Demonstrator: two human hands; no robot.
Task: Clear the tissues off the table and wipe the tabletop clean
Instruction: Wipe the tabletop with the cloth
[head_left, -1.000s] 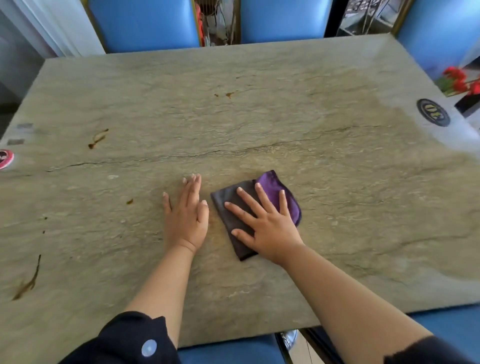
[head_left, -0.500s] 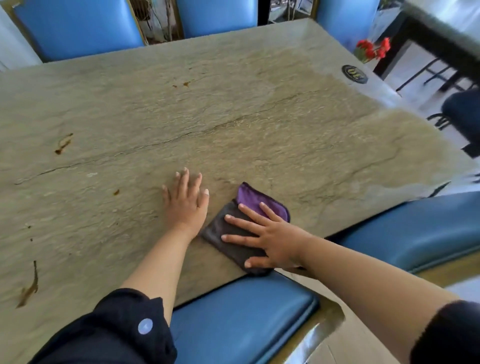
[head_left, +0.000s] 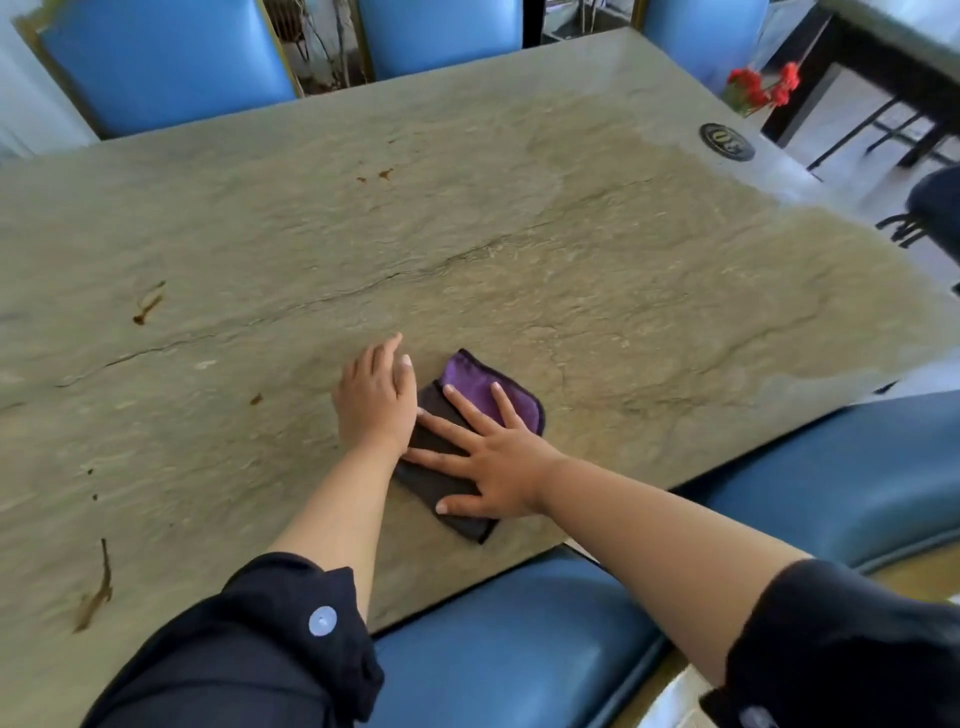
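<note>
Spanning nearly the whole view, the stone-patterned desk (head_left: 519, 218) carries brown streaks (head_left: 148, 306) toward its left side. Near its front edge lies a folded dark-and-purple cloth (head_left: 470, 387). The right hand (head_left: 488, 462) presses it with fingers spread flat; the left hand (head_left: 376, 397) rests flat just beside it, fingers straight.

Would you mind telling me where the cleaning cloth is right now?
In the head view, the cloth lies on the table near its front edge, flat under the right hand, with the left hand beside it.
</note>
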